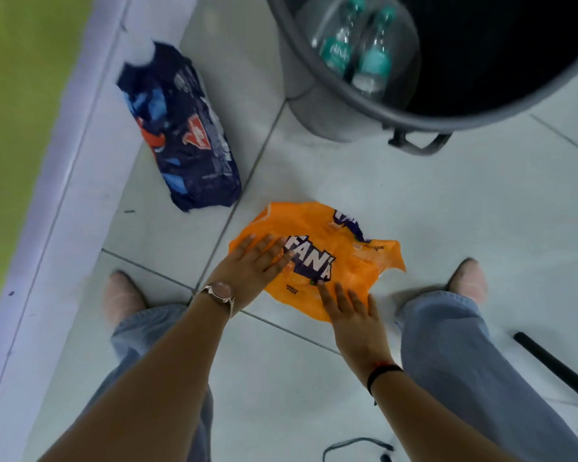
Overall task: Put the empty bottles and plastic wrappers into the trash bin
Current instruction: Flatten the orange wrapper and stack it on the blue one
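Note:
An orange plastic wrapper [347, 248] lies flat on the tiled floor between my feet. My left hand [252, 265] rests palm down on its left part, fingers spread. My right hand [351, 311] presses flat on its near edge, fingers apart. A dark blue wrapper [187, 145] lies crumpled on the floor to the far left. The grey trash bin [317, 108] stands at the top, and two clear bottles with teal labels [354, 51] lie inside it.
A pale wall skirting [57, 201] runs along the left with a green surface beyond. A black rod [554, 365] lies on the floor at the right. A thin dark cord [357, 450] lies near the bottom edge.

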A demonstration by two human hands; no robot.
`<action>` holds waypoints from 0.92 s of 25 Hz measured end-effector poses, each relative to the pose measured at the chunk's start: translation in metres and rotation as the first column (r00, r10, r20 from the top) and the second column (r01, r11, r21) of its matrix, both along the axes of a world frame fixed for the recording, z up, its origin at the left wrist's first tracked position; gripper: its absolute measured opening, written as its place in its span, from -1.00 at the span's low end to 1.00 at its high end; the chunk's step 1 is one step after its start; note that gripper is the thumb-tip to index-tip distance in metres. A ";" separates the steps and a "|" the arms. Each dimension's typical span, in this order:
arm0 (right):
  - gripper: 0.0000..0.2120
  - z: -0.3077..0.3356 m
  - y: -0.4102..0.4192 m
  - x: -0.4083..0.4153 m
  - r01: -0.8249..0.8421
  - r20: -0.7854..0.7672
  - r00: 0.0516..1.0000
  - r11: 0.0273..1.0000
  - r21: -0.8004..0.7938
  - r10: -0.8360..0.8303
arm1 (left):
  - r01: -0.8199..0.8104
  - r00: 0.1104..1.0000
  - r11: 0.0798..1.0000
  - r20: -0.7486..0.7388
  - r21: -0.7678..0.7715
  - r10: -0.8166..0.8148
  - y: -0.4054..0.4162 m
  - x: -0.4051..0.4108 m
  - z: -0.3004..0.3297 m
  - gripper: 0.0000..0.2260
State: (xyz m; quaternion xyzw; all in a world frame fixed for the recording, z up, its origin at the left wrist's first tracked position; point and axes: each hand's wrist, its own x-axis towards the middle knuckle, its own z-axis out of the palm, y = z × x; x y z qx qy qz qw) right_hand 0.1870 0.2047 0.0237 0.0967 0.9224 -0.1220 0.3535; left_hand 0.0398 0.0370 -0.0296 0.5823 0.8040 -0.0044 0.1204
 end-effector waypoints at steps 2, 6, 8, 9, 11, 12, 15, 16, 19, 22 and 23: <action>-0.44 0.011 -0.022 -0.029 -0.012 -0.093 0.996 0.999 -0.037 0.008 | 0.024 0.998 1.000 -0.060 0.013 -0.023 -0.023 -0.038 0.008 -0.57; -0.50 0.014 -0.074 -0.110 0.025 -0.171 0.984 0.994 -0.103 -0.043 | -0.002 0.971 1.000 -0.239 -0.021 -0.003 -0.069 -0.131 0.026 -0.50; -0.49 0.004 -0.094 -0.150 0.048 -0.195 0.979 0.996 -0.082 -0.063 | -0.068 0.956 0.997 -0.288 -0.038 0.054 -0.082 -0.173 0.021 -0.56; -0.49 -0.002 -0.102 -0.168 0.065 -0.202 0.976 0.996 -0.064 -0.077 | -0.082 0.953 0.995 -0.296 -0.048 0.065 -0.083 -0.190 0.016 -0.58; -0.49 -0.015 -0.110 -0.195 0.103 -0.207 0.973 0.994 -0.030 -0.107 | -0.045 0.949 0.996 -0.314 -0.076 0.019 -0.080 -0.216 0.004 -0.59; -0.49 -0.023 -0.114 -0.204 0.122 -0.202 0.972 0.992 -0.019 -0.123 | -0.029 0.952 0.994 -0.307 -0.104 -0.004 -0.072 -0.227 0.002 -0.55; -0.53 -0.049 -0.123 -0.225 0.182 -0.233 0.958 0.982 0.049 -0.166 | 0.044 0.942 0.950 -0.304 -0.310 -0.143 -0.062 -0.259 -0.016 -0.49; -0.56 -0.057 -0.125 -0.231 0.192 -0.222 0.958 0.981 0.037 -0.180 | 0.034 0.955 0.903 -0.252 -0.429 -0.156 -0.062 -0.269 -0.021 -0.44; -0.37 -0.078 -0.132 -0.250 0.302 -0.035 0.950 0.942 -0.148 -0.310 | 0.045 0.994 0.878 -0.063 -0.476 -0.085 -0.063 -0.285 -0.043 0.05; -0.09 -0.094 -0.139 -0.264 0.417 0.019 0.908 0.901 -0.117 -0.418 | 0.010 0.991 0.815 -0.100 -0.580 -0.084 -0.051 -0.284 -0.058 0.15; -0.07 -0.101 -0.143 -0.267 0.435 0.029 0.900 0.895 -0.099 -0.434 | -0.016 0.982 0.760 -0.153 -0.650 -0.110 -0.049 -0.280 -0.064 0.02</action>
